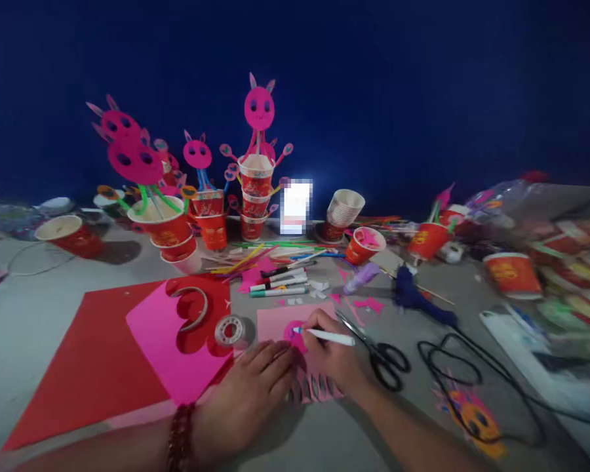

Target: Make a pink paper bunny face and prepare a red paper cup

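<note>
Right hand [337, 354]: fingers pinched round a white marker [332, 337], tip on a bright pink circle [290, 341] with blue marks. Circle lies on a pale pink sheet [270, 321] on the bench [29, 295], in front of the person. Left hand [260, 390] palm down, fingers extended and close together, no grip, fingertips by the circle. Black-handled scissors [384, 360] just right of right hand; tape roll [229, 330] beyond left hand, near red sheet [103, 347]. Stacked cups [253, 203] behind.

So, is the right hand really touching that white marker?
Touching: the head view shows the right hand closed around the white marker, near its drawing end.
</note>
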Demonstrator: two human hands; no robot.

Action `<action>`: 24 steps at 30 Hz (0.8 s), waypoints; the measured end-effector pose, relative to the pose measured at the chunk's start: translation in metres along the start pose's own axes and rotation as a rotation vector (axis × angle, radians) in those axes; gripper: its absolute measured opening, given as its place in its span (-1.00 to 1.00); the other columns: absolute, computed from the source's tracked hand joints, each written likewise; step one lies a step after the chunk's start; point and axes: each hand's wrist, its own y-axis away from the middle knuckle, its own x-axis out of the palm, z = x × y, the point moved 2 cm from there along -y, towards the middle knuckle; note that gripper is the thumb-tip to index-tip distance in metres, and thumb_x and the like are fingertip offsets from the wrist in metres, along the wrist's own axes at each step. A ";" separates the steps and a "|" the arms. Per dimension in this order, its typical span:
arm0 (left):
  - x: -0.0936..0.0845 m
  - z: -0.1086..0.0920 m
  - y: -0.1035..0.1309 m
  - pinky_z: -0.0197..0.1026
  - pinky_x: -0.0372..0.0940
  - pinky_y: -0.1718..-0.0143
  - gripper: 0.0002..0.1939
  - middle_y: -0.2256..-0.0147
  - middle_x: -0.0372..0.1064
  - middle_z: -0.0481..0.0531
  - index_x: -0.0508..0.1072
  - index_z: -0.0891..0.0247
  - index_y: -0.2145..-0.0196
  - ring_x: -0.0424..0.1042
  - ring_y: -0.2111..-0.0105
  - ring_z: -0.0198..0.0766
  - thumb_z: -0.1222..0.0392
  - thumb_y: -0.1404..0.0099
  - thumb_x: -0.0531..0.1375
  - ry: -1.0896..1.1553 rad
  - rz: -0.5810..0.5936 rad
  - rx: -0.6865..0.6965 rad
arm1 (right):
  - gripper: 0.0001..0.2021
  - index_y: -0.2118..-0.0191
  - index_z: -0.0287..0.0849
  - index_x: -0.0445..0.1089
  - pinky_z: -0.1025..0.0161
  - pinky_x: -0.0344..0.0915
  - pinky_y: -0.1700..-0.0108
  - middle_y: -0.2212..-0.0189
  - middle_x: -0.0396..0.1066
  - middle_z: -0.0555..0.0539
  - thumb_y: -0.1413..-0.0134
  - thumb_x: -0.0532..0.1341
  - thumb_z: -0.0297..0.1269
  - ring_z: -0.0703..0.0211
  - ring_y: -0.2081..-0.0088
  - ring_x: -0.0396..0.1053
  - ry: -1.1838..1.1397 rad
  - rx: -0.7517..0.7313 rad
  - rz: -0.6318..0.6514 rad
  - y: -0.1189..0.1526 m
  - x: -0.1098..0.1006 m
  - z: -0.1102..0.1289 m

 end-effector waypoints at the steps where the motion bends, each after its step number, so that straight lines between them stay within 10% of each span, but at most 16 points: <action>1: 0.000 0.000 0.000 0.00 0.01 -0.28 -0.58 -0.24 0.27 0.07 0.28 0.27 -0.22 0.17 -0.24 -0.05 0.08 -0.50 0.05 -0.002 0.004 -0.003 | -0.81 0.46 -0.09 0.20 0.33 0.10 0.45 0.59 0.20 0.12 -0.19 0.13 -0.37 0.26 0.54 0.20 0.003 0.000 0.000 -0.001 0.000 0.001; 24: 0.002 -0.001 -0.001 -0.02 0.03 -0.28 -0.60 -0.26 0.26 0.08 0.30 0.28 -0.20 0.19 -0.25 -0.06 0.06 -0.52 0.01 -0.003 -0.030 -0.006 | -0.84 0.43 -0.10 0.30 0.30 0.17 0.45 0.51 0.32 0.05 -0.20 0.14 -0.31 0.21 0.48 0.26 -0.134 0.060 -0.112 0.000 -0.006 0.000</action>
